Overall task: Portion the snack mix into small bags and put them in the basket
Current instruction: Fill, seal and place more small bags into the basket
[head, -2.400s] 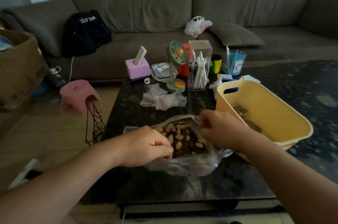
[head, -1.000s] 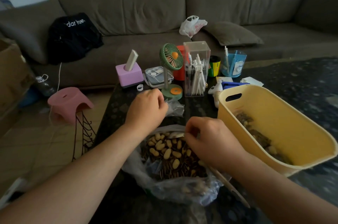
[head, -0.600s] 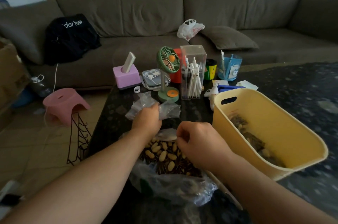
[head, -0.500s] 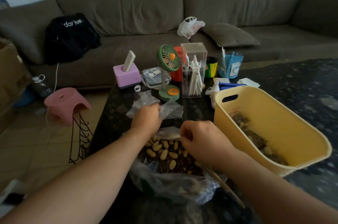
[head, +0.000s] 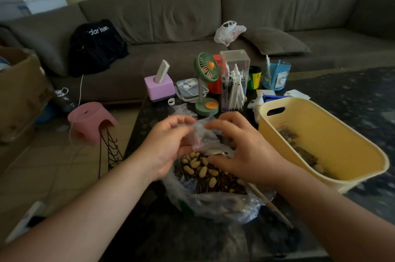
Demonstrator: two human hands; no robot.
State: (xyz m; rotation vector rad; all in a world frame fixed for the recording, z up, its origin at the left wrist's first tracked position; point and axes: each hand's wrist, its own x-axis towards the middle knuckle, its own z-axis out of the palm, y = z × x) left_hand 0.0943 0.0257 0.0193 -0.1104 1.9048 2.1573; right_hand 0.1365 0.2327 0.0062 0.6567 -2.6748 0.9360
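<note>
A large clear plastic bag (head: pixel 213 204) of snack mix (head: pixel 205 173), peanuts and dark seeds, lies open on the dark table in front of me. Above it I hold a small clear bag (head: pixel 201 133) between both hands. My left hand (head: pixel 168 144) pinches its left edge and my right hand (head: pixel 241 150) pinches its right edge with curled fingers. The yellow basket (head: pixel 333 133) stands to the right, with several filled small bags (head: pixel 299 146) on its bottom.
Behind my hands the table carries a green desk fan (head: pixel 206 82), a clear pen box (head: pixel 234 80), a pink holder (head: pixel 159 87), a blue cup (head: pixel 275 74) and loose clear bags (head: pixel 181 109). A pink stool (head: pixel 92 120) stands on the left floor; a grey sofa (head: pixel 192 26) behind.
My left hand reached back to the pile of small bags, picked one and brought it over the snack mix. My right hand left the big bag's rim and took the small bag's other edge.
</note>
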